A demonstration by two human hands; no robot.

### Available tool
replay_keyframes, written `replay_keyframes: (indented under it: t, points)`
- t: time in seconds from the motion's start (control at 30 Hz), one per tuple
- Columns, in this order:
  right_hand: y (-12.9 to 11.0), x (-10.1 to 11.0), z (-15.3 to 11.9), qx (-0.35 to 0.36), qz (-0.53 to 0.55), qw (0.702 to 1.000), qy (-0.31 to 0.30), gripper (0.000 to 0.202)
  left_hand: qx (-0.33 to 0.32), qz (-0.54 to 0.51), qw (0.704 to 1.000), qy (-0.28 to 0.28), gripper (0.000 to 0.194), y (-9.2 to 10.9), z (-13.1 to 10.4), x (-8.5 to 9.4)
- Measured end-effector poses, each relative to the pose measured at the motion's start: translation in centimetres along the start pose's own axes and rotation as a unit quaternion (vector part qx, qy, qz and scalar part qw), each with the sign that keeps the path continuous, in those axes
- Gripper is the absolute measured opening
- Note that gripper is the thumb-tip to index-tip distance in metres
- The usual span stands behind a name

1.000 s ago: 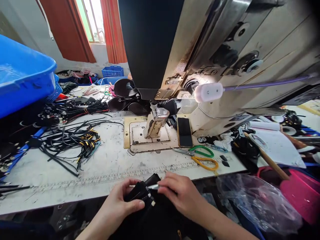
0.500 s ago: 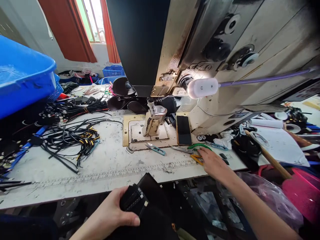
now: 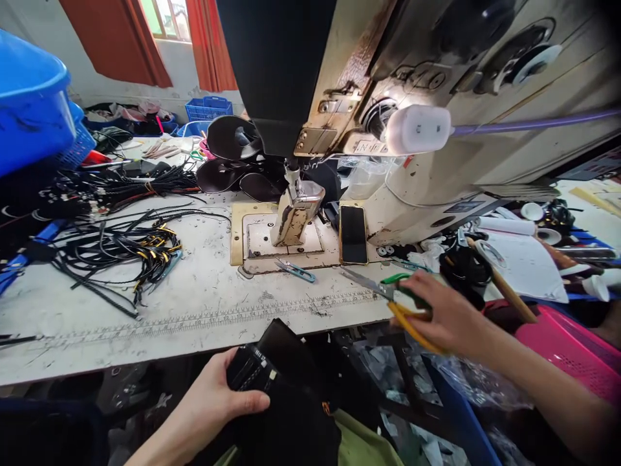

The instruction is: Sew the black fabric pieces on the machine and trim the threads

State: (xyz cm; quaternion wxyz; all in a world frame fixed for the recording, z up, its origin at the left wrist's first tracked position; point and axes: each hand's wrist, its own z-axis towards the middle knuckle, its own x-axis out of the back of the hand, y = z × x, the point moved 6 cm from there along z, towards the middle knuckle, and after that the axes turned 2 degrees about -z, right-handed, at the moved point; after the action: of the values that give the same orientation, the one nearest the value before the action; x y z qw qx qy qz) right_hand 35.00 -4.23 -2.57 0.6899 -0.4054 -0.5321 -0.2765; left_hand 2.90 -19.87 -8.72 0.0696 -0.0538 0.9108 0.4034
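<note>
My left hand [image 3: 220, 395] is closed on a black stitched piece [image 3: 257, 366] with a zipper-like edge, held at the front of the table; what exactly it is I cannot make out. My right hand [image 3: 436, 307] grips a pair of scissors [image 3: 395, 292] with one green and one yellow handle, lifted over the table's front edge. Their blades point left. On the table near the blade tips lies a pair of blue thread snips [image 3: 297, 270]. Behind it stands the post [image 3: 295, 220] of the sewing machine [image 3: 334, 123].
A phone [image 3: 353, 234] leans by the machine base. Black cords [image 3: 121, 252] lie in a tangle at left, below a blue bin [image 3: 33, 103]. Brown curved pieces [image 3: 233, 139] sit behind the post. On the right are papers [image 3: 519, 259] and a pink basket [image 3: 572, 346].
My right hand has taken hold of the scissors and lifted them off the table, toward me. The left hand keeps its grip on the black piece. The view has shifted slightly.
</note>
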Motion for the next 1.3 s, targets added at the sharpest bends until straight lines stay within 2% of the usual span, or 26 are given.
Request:
replay_keyframes:
  t: [0.07,0.13,0.23,0.37,0.5,0.63,0.73,0.87,1.03,1.17,1.3]
  points:
    - [-4.5,-1.2,-1.9,0.017,0.067,0.99,-0.12,0.052,0.007,-0.001,1.0,0.012,0.04,-0.5,0.1,0.1]
    - [-8.3,-2.7,-3.8,0.045,0.081,0.974,-0.206,0.048,0.006,0.0,1.0,0.023,0.041,-0.9,0.3,0.2]
    - [-10.9,-5.2,-5.4,0.049,0.067,0.958,-0.273,0.046,-0.01,-0.008,1.0,0.02,0.039,-1.2,0.4,0.2]
    - [-11.0,-7.0,-5.9,0.039,0.066,0.95,-0.304,0.042,-0.032,0.002,0.999,0.027,0.034,-0.9,0.2,0.2]
    - [-11.4,-7.3,-5.8,0.045,0.048,0.95,-0.305,0.03,-0.031,0.023,0.998,0.045,0.029,-0.6,0.0,0.2]
    - [-12.1,-6.9,-6.0,0.079,0.039,0.963,-0.253,0.014,-0.021,0.017,0.998,0.059,0.027,-0.6,0.0,0.0]
    - [-12.2,-6.5,-6.4,0.098,0.051,0.973,-0.203,0.014,-0.022,0.011,0.997,0.069,0.026,-0.8,-0.1,-0.2]
    - [-12.1,-6.4,-7.0,0.091,0.059,0.975,-0.195,0.015,-0.042,0.019,0.996,0.081,0.031,-1.1,0.2,-0.3]
    - [-12.4,-6.9,-7.4,0.048,0.091,0.959,-0.263,0.02,-0.054,-0.005,0.994,0.099,0.052,-1.3,0.7,-0.3]
    - [-13.0,-7.4,-7.4,0.003,0.107,0.934,-0.341,0.015,-0.056,-0.023,0.994,0.096,0.057,-1.1,0.5,-0.4]
    - [-13.3,-7.7,-7.4,-0.021,0.134,0.92,-0.369,0.019,-0.059,-0.021,0.994,0.09,0.061,-1.1,0.2,-0.4]
